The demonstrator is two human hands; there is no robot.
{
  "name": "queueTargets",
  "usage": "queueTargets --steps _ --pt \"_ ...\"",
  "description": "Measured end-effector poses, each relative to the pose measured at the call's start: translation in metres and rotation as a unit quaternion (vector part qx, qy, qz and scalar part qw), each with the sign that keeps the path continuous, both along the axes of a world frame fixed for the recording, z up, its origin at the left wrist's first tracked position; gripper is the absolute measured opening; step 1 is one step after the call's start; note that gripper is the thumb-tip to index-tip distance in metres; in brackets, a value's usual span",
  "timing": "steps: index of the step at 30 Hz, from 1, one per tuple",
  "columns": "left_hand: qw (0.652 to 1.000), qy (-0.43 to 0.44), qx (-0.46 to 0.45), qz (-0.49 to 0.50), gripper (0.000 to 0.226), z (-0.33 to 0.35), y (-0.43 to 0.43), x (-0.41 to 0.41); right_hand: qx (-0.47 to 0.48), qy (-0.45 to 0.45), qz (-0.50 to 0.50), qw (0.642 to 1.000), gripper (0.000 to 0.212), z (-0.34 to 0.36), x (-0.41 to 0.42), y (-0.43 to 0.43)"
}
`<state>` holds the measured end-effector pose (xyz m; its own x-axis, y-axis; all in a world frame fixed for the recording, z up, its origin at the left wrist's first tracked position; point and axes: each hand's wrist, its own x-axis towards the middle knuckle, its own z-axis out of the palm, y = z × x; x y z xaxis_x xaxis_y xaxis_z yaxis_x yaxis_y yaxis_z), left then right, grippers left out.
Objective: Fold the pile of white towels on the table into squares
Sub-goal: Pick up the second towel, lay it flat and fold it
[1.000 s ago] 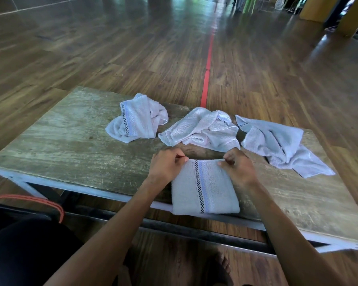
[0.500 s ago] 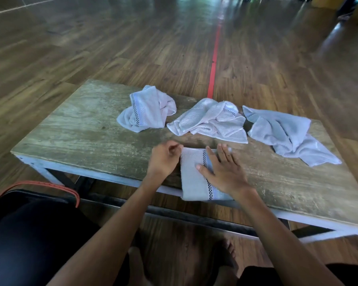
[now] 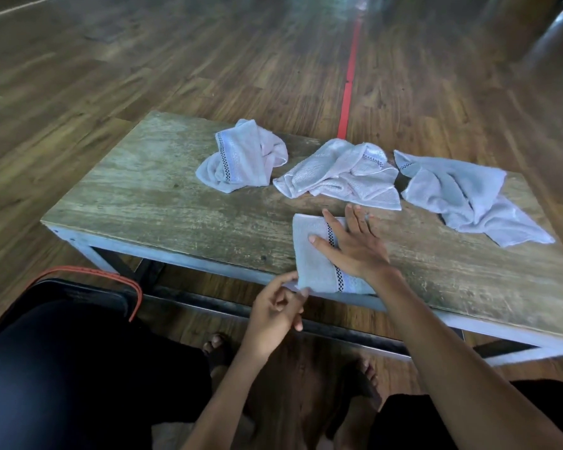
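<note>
A folded white towel (image 3: 312, 254) with a black checked stripe lies at the near edge of the wooden table (image 3: 150, 203). My right hand (image 3: 351, 245) lies flat on it with fingers spread, pressing it down. My left hand (image 3: 277, 310) pinches the towel's near left corner, which overhangs the table edge. Three crumpled white towels lie farther back: the left towel (image 3: 241, 157), the middle towel (image 3: 338, 173) and the right towel (image 3: 462, 193).
A black seat or bag with an orange rim (image 3: 88, 287) sits at the lower left. My bare feet (image 3: 218, 345) rest on the wood floor under the table. A red floor line (image 3: 348, 79) runs away beyond the table.
My left hand dropped from the towel's far left corner to its near left corner. My right hand went from gripping the far edge to pressing flat. The folded towel is narrower.
</note>
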<state>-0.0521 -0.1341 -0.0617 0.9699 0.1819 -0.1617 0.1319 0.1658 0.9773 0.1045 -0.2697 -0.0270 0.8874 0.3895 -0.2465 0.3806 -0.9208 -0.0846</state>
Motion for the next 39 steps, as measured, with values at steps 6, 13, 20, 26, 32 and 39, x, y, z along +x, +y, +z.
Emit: queueTargets --steps 6,13,20,26,32,39 --pt "0.991 0.042 0.029 -0.127 0.03 -0.008 0.008 0.016 0.011 -0.012 -0.003 1.0 0.082 -0.003 -0.001 -0.001" --pt "0.996 0.051 0.054 -0.048 0.02 -0.017 0.002 0.011 0.018 -0.023 -0.012 0.999 0.079 -0.005 0.0 0.001" --pt "0.998 0.054 0.015 0.033 0.019 -0.007 -0.012 0.012 0.004 -0.035 -0.025 0.999 0.078 -0.005 -0.001 0.004" --pt "0.995 0.036 0.059 0.068 0.019 -0.009 -0.01 0.011 0.0 -0.042 -0.035 0.999 0.078 -0.005 -0.002 0.005" --pt "0.996 0.015 0.003 0.09 0.019 -0.007 -0.01 0.014 -0.002 -0.052 -0.045 0.998 0.078 -0.006 -0.003 0.007" --pt "0.995 0.025 -0.018 0.094 0.038 -0.004 -0.004 0.014 0.019 -0.046 -0.049 0.998 0.078 -0.006 -0.002 0.006"
